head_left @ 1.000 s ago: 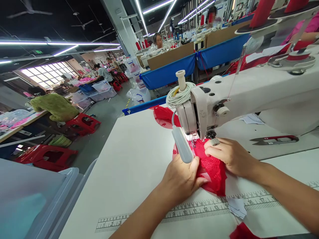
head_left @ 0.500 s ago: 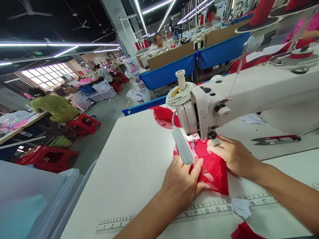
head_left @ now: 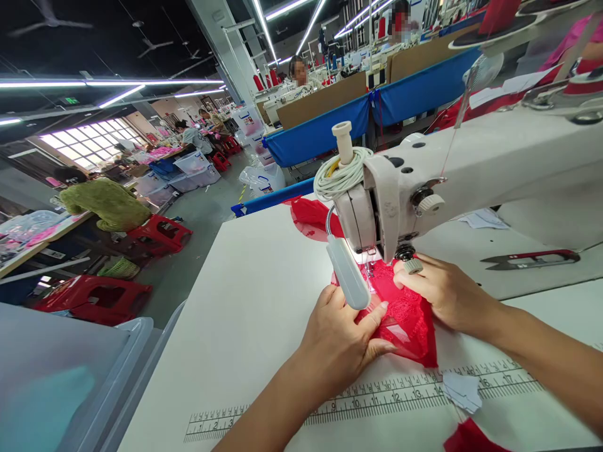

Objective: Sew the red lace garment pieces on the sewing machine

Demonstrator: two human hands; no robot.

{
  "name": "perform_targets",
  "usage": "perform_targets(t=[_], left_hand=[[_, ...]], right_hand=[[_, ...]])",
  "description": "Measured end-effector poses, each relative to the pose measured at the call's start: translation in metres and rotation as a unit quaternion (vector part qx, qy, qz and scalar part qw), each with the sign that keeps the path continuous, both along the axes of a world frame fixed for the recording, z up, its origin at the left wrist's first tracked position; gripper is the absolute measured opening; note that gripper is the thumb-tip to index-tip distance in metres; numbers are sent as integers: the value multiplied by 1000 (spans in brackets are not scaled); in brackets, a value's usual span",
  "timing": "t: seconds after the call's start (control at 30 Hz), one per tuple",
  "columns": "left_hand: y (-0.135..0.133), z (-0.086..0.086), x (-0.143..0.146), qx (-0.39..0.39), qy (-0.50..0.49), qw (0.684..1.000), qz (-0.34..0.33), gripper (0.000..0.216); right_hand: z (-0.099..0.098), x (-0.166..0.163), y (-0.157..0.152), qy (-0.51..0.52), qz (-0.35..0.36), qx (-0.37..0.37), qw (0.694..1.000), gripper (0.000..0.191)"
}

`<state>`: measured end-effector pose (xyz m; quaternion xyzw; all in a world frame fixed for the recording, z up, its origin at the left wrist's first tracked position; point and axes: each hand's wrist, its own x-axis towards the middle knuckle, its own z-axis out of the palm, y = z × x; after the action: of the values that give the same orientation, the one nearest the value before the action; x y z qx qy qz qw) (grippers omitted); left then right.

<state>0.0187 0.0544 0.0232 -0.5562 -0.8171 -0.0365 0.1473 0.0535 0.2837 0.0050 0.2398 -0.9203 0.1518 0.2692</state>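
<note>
A piece of red lace fabric point(head_left: 407, 317) lies under the needle of a white sewing machine point(head_left: 471, 176). My left hand point(head_left: 342, 342) rests on the fabric's near left edge, fingers curled and pressing it to the white table point(head_left: 245, 314). On the right side of the fabric, beside the presser foot, my right hand point(head_left: 445, 292) lies with fingers pressed down on the lace. A small white lamp point(head_left: 348, 276) on a flexible neck hangs just over my left fingers. More red fabric point(head_left: 311, 216) trails out behind the machine.
A printed ruler point(head_left: 400, 395) runs along the table's near edge, with a white scrap point(head_left: 461, 389) and a red scrap point(head_left: 471, 436) near it. Red-handled thread snips point(head_left: 530, 258) lie under the machine arm. A clear plastic bin point(head_left: 70, 376) stands at the left. Other people work at distant tables.
The red fabric has fed a little farther under the needle, and both hands have shifted slightly with it. My left fingers have spread a bit over the edge.
</note>
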Motion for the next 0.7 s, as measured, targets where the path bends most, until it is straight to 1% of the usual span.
perform_targets(t=[0.27,0.57,0.7], left_hand=[[-1,1,-1,-15,-8,1000,-4,48],[-1,1,-11,4,-25,1000,-10,51],[-1,2,-16,11,-24,1000,-9,48]], right_hand=[[-15,-2,1,-10,-7,-27,1000,31],[-7,-3,-1,-47,-4,-40,998,27],[-7,-5,0,-51,-10,-42,998,27]])
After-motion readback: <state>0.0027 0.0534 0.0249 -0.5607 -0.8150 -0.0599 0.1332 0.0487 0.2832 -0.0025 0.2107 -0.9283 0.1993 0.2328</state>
